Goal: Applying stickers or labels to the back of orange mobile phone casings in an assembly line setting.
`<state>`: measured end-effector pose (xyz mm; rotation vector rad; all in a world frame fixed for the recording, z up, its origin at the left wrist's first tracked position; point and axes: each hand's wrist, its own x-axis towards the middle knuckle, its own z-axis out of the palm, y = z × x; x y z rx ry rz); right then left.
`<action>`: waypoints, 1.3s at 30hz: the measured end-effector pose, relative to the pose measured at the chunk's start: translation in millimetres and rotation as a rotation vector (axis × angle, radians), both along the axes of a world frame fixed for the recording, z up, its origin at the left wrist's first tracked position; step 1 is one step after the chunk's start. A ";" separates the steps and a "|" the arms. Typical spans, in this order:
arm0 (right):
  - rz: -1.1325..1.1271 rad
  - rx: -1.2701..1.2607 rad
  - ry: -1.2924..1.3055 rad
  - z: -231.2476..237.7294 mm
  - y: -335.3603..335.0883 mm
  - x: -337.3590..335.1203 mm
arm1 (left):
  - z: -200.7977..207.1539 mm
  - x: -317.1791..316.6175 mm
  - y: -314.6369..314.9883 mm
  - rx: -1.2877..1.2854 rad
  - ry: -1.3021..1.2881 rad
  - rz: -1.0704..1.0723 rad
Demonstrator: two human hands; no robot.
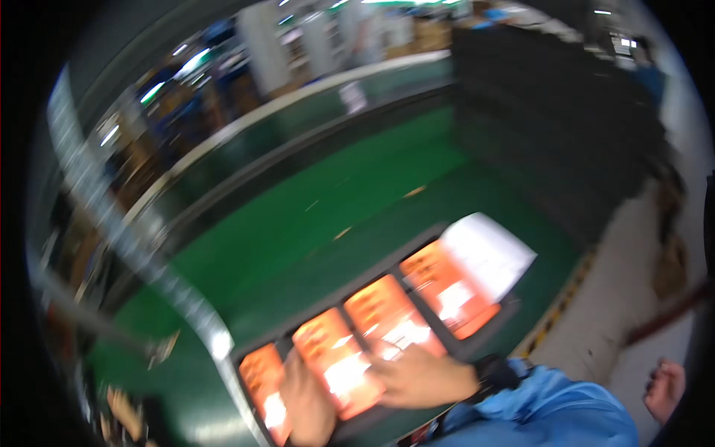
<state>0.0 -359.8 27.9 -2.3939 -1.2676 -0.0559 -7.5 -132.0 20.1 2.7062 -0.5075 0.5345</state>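
Left hand (307,402) and right hand (426,378) are resting over the near side, grip too blurred to tell. On a green table (335,201), a black tray (365,283) is holding four orange packs (391,305), a white sheet (488,253) overlapping the rightmost.

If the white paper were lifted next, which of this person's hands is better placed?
Probably the right hand: it is nearer the white paper, which overlaps the rightmost orange packet. The left hand is by the leftmost two.
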 end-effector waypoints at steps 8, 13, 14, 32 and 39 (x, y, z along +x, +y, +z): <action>-0.108 0.216 -0.088 -5.9 -3.6 -11.2 | 28.9 -33.2 -15.0 0.480 0.235 0.229; -0.166 0.178 -0.047 9.2 -2.5 -18.0 | 22.7 -36.2 -5.3 0.430 0.261 0.237; -0.202 0.206 -0.054 5.2 -0.5 -15.5 | 23.2 -35.3 -4.8 0.410 0.277 0.234; -0.310 -0.054 -0.154 10.1 -56.1 15.5 | 10.7 -27.6 -10.7 0.307 0.318 0.299; -0.399 -0.025 -0.087 1.3 -72.4 11.7 | 10.7 -22.2 -11.1 0.322 0.284 0.251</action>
